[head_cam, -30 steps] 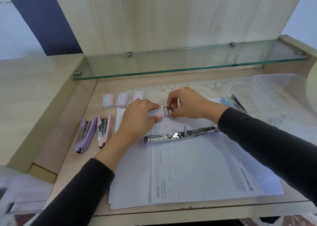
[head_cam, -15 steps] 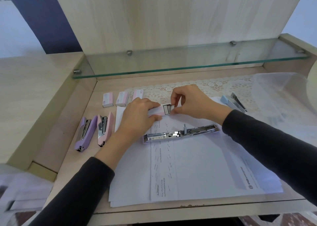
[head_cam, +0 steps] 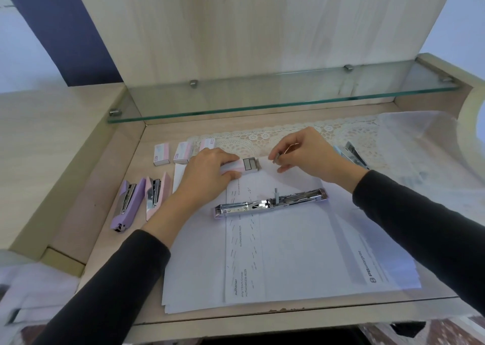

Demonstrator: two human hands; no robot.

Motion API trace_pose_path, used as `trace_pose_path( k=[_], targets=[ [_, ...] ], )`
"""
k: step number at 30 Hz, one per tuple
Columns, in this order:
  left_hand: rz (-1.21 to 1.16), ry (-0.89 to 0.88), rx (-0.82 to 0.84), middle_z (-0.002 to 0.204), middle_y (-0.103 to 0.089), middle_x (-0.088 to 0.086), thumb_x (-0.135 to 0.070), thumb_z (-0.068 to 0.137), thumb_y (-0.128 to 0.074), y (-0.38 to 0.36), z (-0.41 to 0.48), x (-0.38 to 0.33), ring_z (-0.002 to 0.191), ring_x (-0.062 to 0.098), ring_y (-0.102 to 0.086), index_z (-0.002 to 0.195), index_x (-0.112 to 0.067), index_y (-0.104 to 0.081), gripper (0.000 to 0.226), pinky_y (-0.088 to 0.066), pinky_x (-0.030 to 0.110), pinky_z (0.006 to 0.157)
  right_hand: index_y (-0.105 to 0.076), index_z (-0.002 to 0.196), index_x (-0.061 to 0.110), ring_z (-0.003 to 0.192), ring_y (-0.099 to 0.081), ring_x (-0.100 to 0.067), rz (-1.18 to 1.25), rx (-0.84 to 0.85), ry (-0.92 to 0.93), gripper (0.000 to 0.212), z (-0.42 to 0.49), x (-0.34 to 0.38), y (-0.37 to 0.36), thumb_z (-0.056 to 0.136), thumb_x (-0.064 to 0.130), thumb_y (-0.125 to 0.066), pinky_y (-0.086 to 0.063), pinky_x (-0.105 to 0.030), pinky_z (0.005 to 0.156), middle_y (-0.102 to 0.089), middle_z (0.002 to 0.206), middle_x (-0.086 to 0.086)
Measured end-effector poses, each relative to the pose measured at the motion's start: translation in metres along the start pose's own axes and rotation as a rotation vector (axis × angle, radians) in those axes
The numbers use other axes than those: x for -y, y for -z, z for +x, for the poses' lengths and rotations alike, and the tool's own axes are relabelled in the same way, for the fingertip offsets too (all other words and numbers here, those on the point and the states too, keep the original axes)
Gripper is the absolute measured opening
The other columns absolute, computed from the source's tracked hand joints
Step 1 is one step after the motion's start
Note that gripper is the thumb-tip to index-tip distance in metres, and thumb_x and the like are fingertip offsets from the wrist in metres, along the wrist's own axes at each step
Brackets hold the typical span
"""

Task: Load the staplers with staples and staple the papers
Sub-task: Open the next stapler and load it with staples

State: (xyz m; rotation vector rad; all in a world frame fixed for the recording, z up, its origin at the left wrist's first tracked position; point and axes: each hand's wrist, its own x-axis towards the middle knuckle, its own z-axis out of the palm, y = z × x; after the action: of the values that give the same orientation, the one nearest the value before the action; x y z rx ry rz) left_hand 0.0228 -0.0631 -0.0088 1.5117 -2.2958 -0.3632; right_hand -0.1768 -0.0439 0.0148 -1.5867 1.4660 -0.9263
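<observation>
The left hand point(head_cam: 207, 171) lies palm down just behind the open stapler point(head_cam: 270, 204), with the forearm coming in from the lower left. Its grip is curled round a pink box point(head_cam: 231, 167) whose tray point(head_cam: 250, 164) is slid out to the right. The right hand point(head_cam: 309, 156) sits behind the open stapler's right half, wrist bent. Its grip is closed, thumb and forefinger pinching a short grey strip point(head_cam: 275, 159) just right of the tray and clear of it. Both sleeves are dark.

Staplers, four:
- the open stapler, unfolded flat on the papers point(head_cam: 288, 253)
- a purple stapler point(head_cam: 127, 204) and a pink stapler point(head_cam: 157, 196), side by side well to its left on the bare table point(head_cam: 105, 239)
- a blue stapler point(head_cam: 351, 153) behind and right of it, partly hidden by the right wrist

Staple boxes, four: the held one and three closed boxes point(head_cam: 161, 154) in a row behind and left of the open stapler. The third is partly hidden by the left hand.

The papers form one loose stack.
</observation>
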Motion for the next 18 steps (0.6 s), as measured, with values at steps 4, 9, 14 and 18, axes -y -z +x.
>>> trace_pose_path(
  k=[4,9,14,18],
  targets=[
    [-0.031,0.016,-0.018,0.120,-0.061,0.004,-0.024,0.083,-0.066,0.001,0.004,0.000,0.112,0.022,-0.050,0.118,-0.014,-0.062,0.037,-0.034,0.027,0.093,-0.069,0.084,-0.007,0.043,-0.058,-0.007,0.060,-0.019,-0.080,0.016,-0.003,-0.004,0.004,0.077,-0.014,-0.055,-0.057,-0.022,0.057,-0.063,0.048,0.002],
    [-0.040,-0.006,-0.028,0.118,-0.061,0.003,-0.024,0.083,-0.066,-0.003,0.000,-0.002,0.111,0.021,-0.049,0.118,-0.015,-0.061,0.037,-0.036,0.028,0.092,-0.071,0.094,0.005,0.040,-0.056,-0.001,-0.100,-0.011,-0.011,0.026,-0.003,-0.003,-0.006,0.081,-0.009,-0.054,-0.054,-0.014,0.056,-0.062,0.062,-0.005],
    [-0.030,-0.025,-0.045,0.118,-0.061,0.003,-0.027,0.083,-0.066,-0.006,-0.004,0.002,0.112,0.021,-0.048,0.118,-0.016,-0.061,0.038,-0.038,0.032,0.095,-0.073,0.090,0.011,0.035,-0.050,0.002,-0.247,0.035,0.073,0.017,0.001,0.003,-0.020,0.080,0.003,-0.061,-0.041,-0.004,0.045,-0.054,0.049,0.012],
    [-0.025,-0.036,-0.052,0.119,-0.061,0.004,-0.026,0.083,-0.066,-0.007,-0.005,0.002,0.113,0.022,-0.047,0.119,-0.016,-0.061,0.038,-0.033,0.029,0.094,-0.073,0.085,0.010,0.045,-0.051,0.006,-0.338,0.082,0.128,0.015,0.005,0.006,-0.028,0.078,0.002,-0.063,-0.038,-0.002,0.050,-0.052,0.058,0.010]
  ],
)
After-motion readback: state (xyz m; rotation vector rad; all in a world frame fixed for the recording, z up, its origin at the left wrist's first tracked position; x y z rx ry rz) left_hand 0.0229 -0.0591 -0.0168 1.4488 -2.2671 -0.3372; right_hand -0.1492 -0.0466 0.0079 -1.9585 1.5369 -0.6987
